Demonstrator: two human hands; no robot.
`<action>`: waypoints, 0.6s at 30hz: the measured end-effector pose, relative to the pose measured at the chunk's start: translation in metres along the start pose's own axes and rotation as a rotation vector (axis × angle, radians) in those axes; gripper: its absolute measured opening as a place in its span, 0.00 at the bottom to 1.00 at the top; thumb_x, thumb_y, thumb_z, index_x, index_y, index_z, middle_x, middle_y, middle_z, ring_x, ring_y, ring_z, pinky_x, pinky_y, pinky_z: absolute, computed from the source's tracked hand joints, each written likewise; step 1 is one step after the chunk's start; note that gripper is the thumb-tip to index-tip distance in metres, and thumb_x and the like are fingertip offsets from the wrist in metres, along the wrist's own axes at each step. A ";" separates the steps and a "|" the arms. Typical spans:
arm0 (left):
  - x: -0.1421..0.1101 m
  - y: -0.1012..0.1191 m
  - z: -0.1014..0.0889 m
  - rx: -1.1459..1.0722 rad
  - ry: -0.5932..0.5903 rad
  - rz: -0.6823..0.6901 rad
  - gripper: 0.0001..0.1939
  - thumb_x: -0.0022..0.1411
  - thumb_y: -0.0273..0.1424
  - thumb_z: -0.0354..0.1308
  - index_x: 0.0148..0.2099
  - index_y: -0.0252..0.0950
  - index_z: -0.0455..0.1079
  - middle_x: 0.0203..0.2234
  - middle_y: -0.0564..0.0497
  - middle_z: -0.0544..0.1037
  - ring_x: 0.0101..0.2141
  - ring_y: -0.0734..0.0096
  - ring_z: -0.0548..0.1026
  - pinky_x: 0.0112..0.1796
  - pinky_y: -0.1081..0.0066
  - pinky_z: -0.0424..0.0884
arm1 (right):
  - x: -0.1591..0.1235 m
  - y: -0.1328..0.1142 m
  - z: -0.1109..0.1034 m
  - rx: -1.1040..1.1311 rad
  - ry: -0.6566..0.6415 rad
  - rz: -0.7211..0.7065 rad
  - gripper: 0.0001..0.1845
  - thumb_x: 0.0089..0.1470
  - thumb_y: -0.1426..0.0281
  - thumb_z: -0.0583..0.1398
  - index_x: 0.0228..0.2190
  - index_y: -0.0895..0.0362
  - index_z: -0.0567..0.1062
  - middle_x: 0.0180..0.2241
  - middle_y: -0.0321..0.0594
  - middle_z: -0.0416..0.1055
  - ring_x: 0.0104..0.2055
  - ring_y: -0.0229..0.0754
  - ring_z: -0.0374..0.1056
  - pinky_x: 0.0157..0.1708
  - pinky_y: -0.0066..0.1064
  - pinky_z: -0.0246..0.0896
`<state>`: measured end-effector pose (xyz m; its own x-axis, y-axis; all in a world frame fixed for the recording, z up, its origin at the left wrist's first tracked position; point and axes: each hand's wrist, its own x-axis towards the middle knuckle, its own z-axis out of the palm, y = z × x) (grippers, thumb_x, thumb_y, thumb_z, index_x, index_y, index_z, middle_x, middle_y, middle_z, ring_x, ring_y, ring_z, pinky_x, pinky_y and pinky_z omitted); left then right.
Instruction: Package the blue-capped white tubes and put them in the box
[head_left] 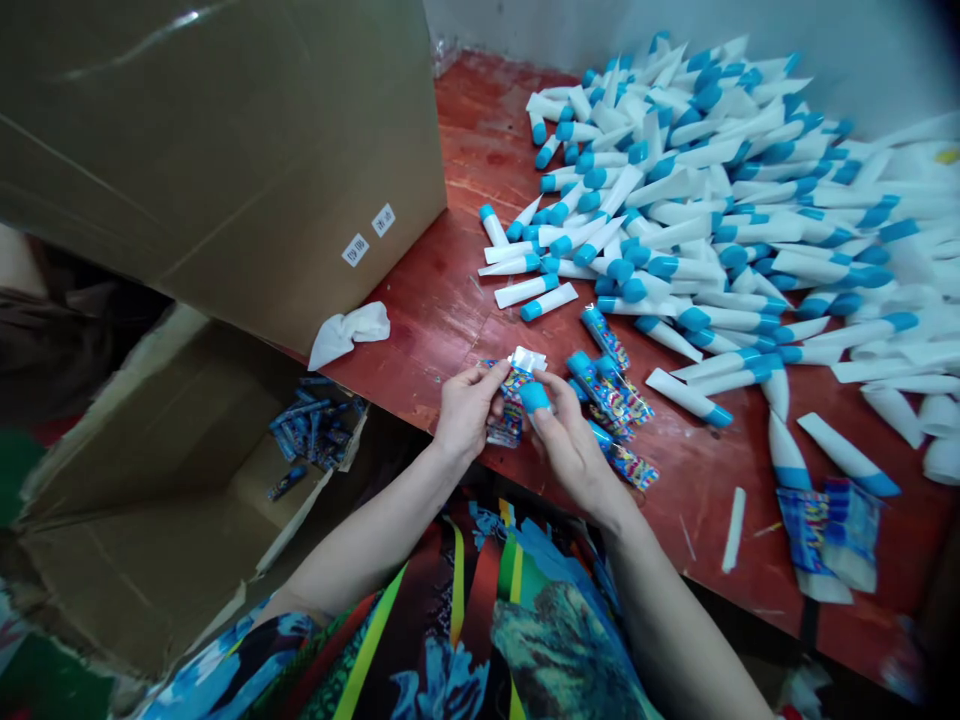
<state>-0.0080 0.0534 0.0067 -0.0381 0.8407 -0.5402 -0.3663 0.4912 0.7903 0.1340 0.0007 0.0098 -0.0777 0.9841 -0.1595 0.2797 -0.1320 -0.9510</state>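
Both hands I watch are closed: left hand pinching a printed wrapper, right hand on its blue cap (white tubes heaped beyond).

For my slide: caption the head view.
Left hand and right hand hold a blue-capped tube in printed wrapper over red table.

Head-worn view, facing down, close above both hands

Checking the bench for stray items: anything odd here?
Two things stand out on the red tabletop: a crumpled white cloth beside the cardboard carton, unlike the tubes and packets, and a thin white strip lying alone right of the right hand.
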 end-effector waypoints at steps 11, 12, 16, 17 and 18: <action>-0.002 0.003 -0.003 -0.029 -0.116 -0.028 0.24 0.57 0.47 0.71 0.27 0.36 0.65 0.10 0.60 0.63 0.13 0.83 0.56 0.17 0.76 0.48 | 0.002 -0.017 -0.002 -0.573 -0.032 -0.025 0.32 0.67 0.59 0.52 0.68 0.56 0.63 0.57 0.55 0.76 0.46 0.62 0.79 0.43 0.49 0.73; -0.002 0.004 -0.003 -0.030 -0.117 -0.027 0.24 0.57 0.47 0.71 0.27 0.36 0.65 0.10 0.60 0.63 0.13 0.83 0.56 0.18 0.76 0.48 | 0.002 -0.017 -0.002 -0.581 -0.024 -0.040 0.31 0.67 0.59 0.52 0.67 0.56 0.64 0.58 0.55 0.76 0.47 0.62 0.79 0.44 0.50 0.73; -0.001 0.005 -0.005 0.007 -0.146 -0.042 0.26 0.56 0.51 0.71 0.27 0.36 0.65 0.11 0.59 0.64 0.13 0.83 0.57 0.17 0.76 0.48 | 0.001 -0.011 -0.002 -0.545 -0.004 -0.087 0.30 0.67 0.59 0.52 0.66 0.55 0.64 0.59 0.53 0.75 0.52 0.61 0.78 0.48 0.49 0.73; -0.001 0.004 -0.006 0.036 -0.177 -0.066 0.27 0.56 0.52 0.71 0.25 0.36 0.65 0.11 0.58 0.64 0.13 0.83 0.57 0.17 0.76 0.48 | 0.001 -0.010 -0.002 -0.528 -0.009 -0.093 0.29 0.68 0.59 0.53 0.66 0.54 0.64 0.59 0.53 0.75 0.52 0.61 0.77 0.48 0.49 0.73; -0.001 0.004 -0.006 0.066 -0.213 -0.094 0.29 0.55 0.53 0.71 0.24 0.36 0.65 0.10 0.57 0.64 0.12 0.83 0.57 0.17 0.76 0.48 | 0.001 -0.008 -0.002 -0.511 -0.014 -0.095 0.29 0.68 0.59 0.53 0.66 0.54 0.64 0.59 0.52 0.75 0.52 0.60 0.78 0.48 0.49 0.73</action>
<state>-0.0150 0.0532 0.0084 0.1932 0.8160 -0.5448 -0.2976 0.5778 0.7600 0.1332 0.0031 0.0179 -0.1373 0.9869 -0.0853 0.7020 0.0362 -0.7112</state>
